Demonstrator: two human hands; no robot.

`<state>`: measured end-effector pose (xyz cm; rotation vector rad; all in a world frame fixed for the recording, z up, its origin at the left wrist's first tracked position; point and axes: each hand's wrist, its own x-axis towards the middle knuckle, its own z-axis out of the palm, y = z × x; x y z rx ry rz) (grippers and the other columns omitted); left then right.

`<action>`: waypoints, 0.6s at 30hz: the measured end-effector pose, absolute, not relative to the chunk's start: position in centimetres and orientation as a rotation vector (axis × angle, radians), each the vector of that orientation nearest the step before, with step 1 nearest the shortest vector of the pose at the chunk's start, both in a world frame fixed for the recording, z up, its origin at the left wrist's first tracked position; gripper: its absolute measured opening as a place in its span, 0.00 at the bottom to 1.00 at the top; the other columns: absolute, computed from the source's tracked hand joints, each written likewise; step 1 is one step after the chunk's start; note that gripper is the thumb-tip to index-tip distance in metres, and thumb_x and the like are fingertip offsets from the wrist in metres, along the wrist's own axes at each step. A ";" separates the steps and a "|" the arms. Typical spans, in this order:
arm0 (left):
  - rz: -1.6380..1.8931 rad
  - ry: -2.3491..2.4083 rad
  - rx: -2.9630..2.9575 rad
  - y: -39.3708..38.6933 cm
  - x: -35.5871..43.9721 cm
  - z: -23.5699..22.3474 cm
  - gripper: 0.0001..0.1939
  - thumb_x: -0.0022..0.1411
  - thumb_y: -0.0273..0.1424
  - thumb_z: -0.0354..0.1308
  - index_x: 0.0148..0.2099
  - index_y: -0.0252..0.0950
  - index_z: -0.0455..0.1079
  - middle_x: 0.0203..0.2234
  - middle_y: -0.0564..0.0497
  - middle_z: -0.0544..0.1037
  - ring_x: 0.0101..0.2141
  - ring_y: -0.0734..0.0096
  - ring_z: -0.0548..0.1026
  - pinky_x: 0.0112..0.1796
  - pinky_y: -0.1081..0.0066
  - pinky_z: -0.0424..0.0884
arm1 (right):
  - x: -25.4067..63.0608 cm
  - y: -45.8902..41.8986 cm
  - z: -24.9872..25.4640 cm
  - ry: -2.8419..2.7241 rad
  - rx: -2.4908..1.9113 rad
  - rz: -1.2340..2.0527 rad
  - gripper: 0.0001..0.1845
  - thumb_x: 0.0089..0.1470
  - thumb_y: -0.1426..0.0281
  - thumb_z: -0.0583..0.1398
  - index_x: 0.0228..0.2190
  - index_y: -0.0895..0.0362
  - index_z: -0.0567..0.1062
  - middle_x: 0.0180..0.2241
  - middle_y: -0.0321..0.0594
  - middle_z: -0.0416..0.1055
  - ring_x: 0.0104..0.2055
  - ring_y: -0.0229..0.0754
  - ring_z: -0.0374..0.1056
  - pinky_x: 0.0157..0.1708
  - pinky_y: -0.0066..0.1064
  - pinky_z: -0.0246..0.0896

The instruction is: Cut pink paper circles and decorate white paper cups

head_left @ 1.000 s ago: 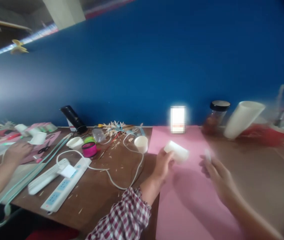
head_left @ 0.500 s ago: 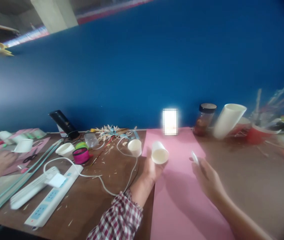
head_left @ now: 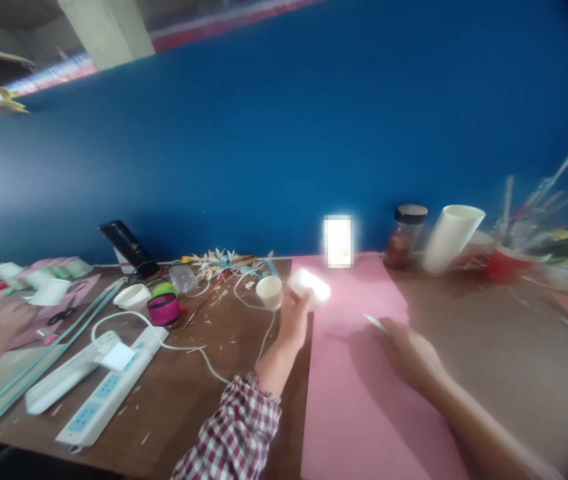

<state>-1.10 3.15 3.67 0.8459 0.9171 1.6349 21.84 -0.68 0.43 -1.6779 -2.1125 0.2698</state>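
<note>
A white paper cup (head_left: 315, 285) lies tilted on its side in my left hand (head_left: 294, 317), whose fingers are wrapped round it above the left edge of the pink paper (head_left: 344, 427). My right hand (head_left: 409, 350) is closed on a slim, white, pointed pen-like tool (head_left: 373, 321), its tip directed left toward the cup but apart from it. Blur hides the tool's exact kind. Just left of my left hand stands another paper cup (head_left: 269, 292), with its open mouth showing. A bright, pixelated phone-like screen (head_left: 339, 242) stands at the back of the pink paper.
A power strip (head_left: 109, 393) and white cable lie at left, near a pink ring (head_left: 163, 309) and wood shavings (head_left: 221, 263). A lidded jar (head_left: 407, 237), white tube (head_left: 454, 239) and red tool pot (head_left: 514, 263) stand at right. Another person's hand (head_left: 1, 327) is at far left.
My left hand has turned the cup from its mouth facing me to lying sideways, shifting slightly left and up. My right hand's tool has swung lower, pointing more to the left.
</note>
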 end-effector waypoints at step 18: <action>1.558 1.044 0.941 2.8 -1.1 3.4 0.21 0.57 0.44 0.59 0.47 0.35 0.68 0.41 0.43 0.76 0.42 0.63 0.75 0.42 0.65 0.70 | 24.0 -1.0 0.3 -2.235 -1.476 0.255 0.13 0.60 0.65 0.49 0.36 0.53 0.72 0.31 0.38 0.75 0.29 0.42 0.71 0.27 0.28 0.58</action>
